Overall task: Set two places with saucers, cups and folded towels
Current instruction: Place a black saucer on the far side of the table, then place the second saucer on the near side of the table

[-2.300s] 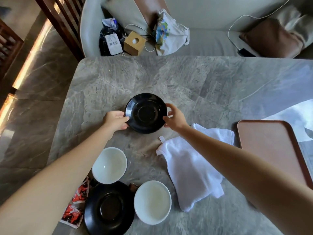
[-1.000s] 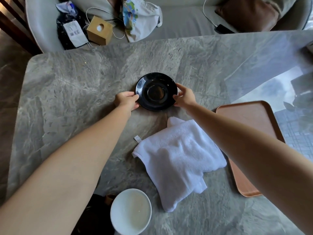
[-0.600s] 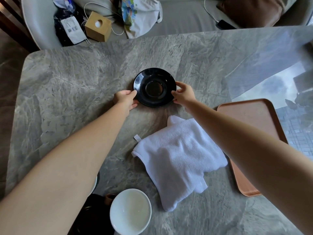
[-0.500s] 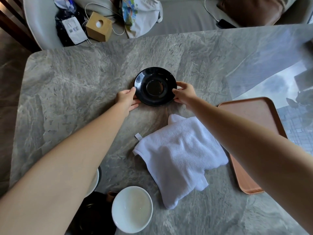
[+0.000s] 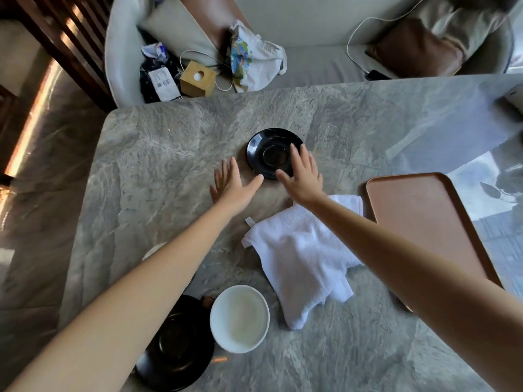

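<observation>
A black saucer (image 5: 266, 149) lies flat on the grey marble table (image 5: 169, 154), toward the far side. My right hand (image 5: 301, 176) hovers open over its near right rim, fingers spread. Just left of the saucer my left hand (image 5: 230, 186) is open too, holding nothing. A crumpled white towel (image 5: 300, 256) lies below my right forearm. Near the front edge sit a white cup (image 5: 239, 318) and a second black saucer (image 5: 177, 355). Another white cup (image 5: 154, 247) peeks out from under my left forearm.
A pink tray (image 5: 424, 222) lies on the table at the right. Beyond the far edge is a white sofa (image 5: 311, 63) with bags, a wooden tissue box (image 5: 197, 79), cushions and a charging cable. A small orange object (image 5: 219, 359) lies by the near saucer.
Both hands have let go of the far saucer's rim and opened, fingers spread. The saucer stays where it was set. The camera has tilted back, showing more of the sofa.
</observation>
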A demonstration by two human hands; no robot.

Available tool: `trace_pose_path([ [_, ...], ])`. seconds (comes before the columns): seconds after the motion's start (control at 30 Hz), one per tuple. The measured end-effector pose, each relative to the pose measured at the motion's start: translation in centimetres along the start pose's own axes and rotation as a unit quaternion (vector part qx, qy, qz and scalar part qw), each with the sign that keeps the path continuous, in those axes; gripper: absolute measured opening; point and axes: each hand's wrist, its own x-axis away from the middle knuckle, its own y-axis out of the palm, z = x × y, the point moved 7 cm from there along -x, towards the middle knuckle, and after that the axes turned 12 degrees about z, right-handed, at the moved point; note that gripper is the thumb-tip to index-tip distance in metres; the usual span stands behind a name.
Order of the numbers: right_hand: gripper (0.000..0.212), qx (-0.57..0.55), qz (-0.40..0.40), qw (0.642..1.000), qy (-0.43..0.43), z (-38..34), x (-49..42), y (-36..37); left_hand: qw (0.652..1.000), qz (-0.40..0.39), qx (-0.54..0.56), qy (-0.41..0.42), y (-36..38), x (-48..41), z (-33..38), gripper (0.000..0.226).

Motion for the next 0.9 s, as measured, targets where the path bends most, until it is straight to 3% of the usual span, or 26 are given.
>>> trace_pose_path([
  [0.17, 0.071, 0.101, 0.003, 0.987, -0.125, -3.0, 5.5, -0.8, 0.983, 0.032, -0.152, 0.099, -1.9, 4.6, -1.0, 0.094],
  [0.33, 0.070, 0.147, 0.004, 0.971, -0.190, -5.1, 10.1, -1.1, 0.970, 0.068, -0.179, 0.147, -3.5, 8.5, -1.4, 0.096],
  [0.6, 0.072, 0.152, -0.065, 0.951, -0.260, -6.7, 15.6, 1.2, 0.977, 0.085, -0.163, 0.111, -5.7, 13.9, -6.0, 0.096],
  [0.77, 0.070, 0.175, -0.151, 0.923, -0.308, -8.4, 19.3, 5.1, 0.984, 0.072, -0.154, 0.046, -5.9, 17.6, -11.7, 0.095],
  [0.9, 0.067, 0.176, -0.208, 0.909, -0.316, -9.8, 21.3, 7.8, 0.987, 0.114, -0.112, -0.002, -6.1, 21.0, -15.9, 0.094],
])
